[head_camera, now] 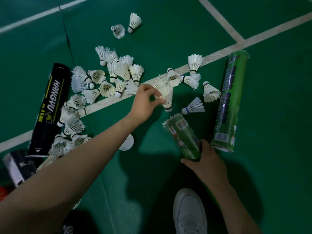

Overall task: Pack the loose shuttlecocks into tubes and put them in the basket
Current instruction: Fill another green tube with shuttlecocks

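Several loose white shuttlecocks (116, 76) lie scattered on the green court floor, mostly left of centre. My left hand (145, 105) pinches a small stack of nested shuttlecocks (166, 95), cork end pointing down. My right hand (206, 162) grips the lower end of a green tube (183, 134), its open mouth tilted up towards the stack, with feathers showing at the rim. A second green tube (228, 102) lies on the floor to the right. A black tube (49, 108) lies at the left. No basket is visible.
A white tube cap (127, 142) lies on the floor under my left forearm. White court lines (236, 46) cross the floor. My white shoe (190, 211) is at the bottom. A dark and white tube (15, 166) sits at the lower left edge.
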